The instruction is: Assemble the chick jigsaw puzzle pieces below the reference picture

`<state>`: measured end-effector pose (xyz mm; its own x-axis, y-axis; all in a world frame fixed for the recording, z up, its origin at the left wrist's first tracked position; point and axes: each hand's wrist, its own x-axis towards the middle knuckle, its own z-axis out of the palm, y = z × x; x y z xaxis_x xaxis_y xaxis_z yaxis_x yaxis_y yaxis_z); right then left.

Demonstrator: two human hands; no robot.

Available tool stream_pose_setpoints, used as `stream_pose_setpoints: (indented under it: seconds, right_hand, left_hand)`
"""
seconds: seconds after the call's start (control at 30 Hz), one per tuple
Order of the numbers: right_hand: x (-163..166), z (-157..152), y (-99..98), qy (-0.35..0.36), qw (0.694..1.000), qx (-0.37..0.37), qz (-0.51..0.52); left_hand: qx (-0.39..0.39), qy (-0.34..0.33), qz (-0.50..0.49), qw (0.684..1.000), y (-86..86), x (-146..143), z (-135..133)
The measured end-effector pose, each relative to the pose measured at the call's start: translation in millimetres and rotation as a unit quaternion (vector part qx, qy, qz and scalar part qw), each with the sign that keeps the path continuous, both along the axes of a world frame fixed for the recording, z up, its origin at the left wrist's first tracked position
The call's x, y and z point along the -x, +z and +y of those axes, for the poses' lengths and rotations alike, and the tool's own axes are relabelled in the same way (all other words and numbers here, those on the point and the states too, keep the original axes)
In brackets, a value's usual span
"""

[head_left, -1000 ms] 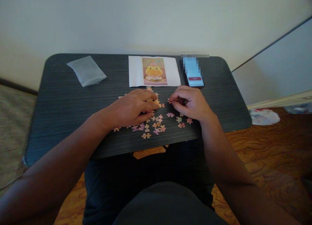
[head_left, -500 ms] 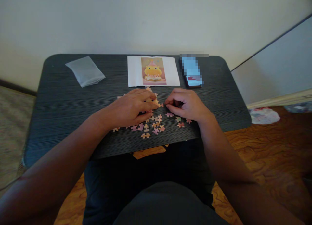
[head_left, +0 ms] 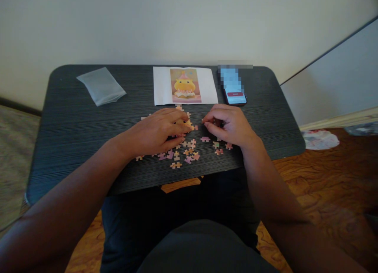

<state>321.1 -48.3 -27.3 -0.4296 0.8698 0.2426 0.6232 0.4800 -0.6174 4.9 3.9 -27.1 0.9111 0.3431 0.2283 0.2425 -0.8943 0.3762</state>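
My left hand [head_left: 165, 129] lies palm down over a joined patch of jigsaw puzzle [head_left: 186, 124], fingers stretched and slightly apart, hiding much of it. The visible part is yellow with a dark eye. A pink puzzle piece [head_left: 195, 128] juts from its right side. Just right of that, my right hand [head_left: 227, 121] is closed in a pinch, thumb against forefinger; whatever is between the fingertips is too small to make out. Loose puzzle pieces, among them a pink-purple piece [head_left: 205, 139] and an orange piece [head_left: 176, 165], lie below and between the hands.
Behind the puzzle, a printed sheet [head_left: 185, 86] shows a yellow character with a cake. A phone [head_left: 234, 88] with a lit screen lies right of it, and a clear plastic bag [head_left: 102, 86] lies left. The dark table [head_left: 76, 119] stands against a wall.
My right hand has drawn slightly right and away from the jutting pink piece, still pinched. My left hand stays over the patch. The view has shifted very slightly.
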Motion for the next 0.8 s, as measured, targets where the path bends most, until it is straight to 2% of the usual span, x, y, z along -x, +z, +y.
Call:
stream_pose_setpoints:
  seconds: [0.27,0.63,0.8]
  right_hand:
    - [-13.1,1.2,2.7,-0.082,0.996,-0.029,0.007]
    - [-16.2,4.1,-0.4,-0.054,0.998,0.009,-0.010]
    - [-16.7,4.5,-0.3,-0.046,0.999,0.004,-0.013]
  left_hand:
    - [-0.008,0.002,-0.001,1.000,-1.2,0.9,0.0]
    - [-0.002,0.002,-0.008,1.000,-0.3,0.5,0.3]
    - [-0.007,0.001,-0.004,1.000,-0.6,0.7,0.5]
